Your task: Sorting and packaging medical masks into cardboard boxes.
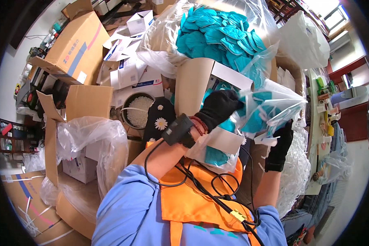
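Note:
My left hand point(222, 107), in a black glove, is closed at the near left edge of a clear plastic bag point(270, 107) with teal folded face masks inside. At the bag's lower right, my right hand point(281, 143), also gloved in black, closes on its plastic; its fingertips are partly hidden. The bag tilts above my lap, its gathered end pointing right. Below my left hand stands an open white carton point(224, 139) with its flaps out. More teal masks in clear plastic point(216, 156) show in it. My left forearm covers part of the carton.
Beyond my hands, a large plastic-lined box holds a heap of teal masks point(217, 37). White cartons point(129, 74) and a brown box point(76, 49) stand far left. Nearer left is an open lined box point(51, 139). A pot of white pellets point(138, 110) sits by my knee. Black cables point(217, 197) cross my apron.

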The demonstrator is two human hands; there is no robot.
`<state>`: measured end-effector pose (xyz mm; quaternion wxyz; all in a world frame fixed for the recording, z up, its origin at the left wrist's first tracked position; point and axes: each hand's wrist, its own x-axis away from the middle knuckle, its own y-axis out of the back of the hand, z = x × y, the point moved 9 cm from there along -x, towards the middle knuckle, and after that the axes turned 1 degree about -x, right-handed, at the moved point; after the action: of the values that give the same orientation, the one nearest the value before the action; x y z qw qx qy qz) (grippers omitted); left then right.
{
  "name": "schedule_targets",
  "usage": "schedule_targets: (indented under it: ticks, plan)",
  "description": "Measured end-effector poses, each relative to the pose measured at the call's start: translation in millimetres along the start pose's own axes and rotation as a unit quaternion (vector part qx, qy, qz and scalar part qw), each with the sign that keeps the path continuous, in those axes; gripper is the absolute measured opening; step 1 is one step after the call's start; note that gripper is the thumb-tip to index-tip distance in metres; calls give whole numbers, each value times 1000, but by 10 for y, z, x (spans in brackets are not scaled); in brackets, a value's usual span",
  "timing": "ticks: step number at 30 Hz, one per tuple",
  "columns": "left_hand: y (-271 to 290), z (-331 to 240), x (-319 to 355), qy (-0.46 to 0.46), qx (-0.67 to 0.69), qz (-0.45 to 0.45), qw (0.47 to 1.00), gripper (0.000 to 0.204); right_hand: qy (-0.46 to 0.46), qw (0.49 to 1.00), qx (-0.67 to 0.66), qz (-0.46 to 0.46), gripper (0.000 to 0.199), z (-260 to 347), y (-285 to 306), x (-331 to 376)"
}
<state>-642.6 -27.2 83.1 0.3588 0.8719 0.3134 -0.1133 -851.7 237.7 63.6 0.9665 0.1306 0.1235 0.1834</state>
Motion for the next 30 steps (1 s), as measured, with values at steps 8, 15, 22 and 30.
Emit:
schedule_targets:
  ticks: [8,15,22,30]
  plan:
    - [593,221,61,97,-97,-147,980,29,56,998,0,-12,35,129,95,-7]
    - [364,-335,14,104,107,39,988,36,-120,988,-98,-22,46,150,-296,98]
    - [292,231,73,127,-103,85,983,34,-80,971,-208,-88,46,-58,109,-98]
    - [464,-428,30,5,121,-70,990,17,-76,985,-133,-75,35,204,-137,82]
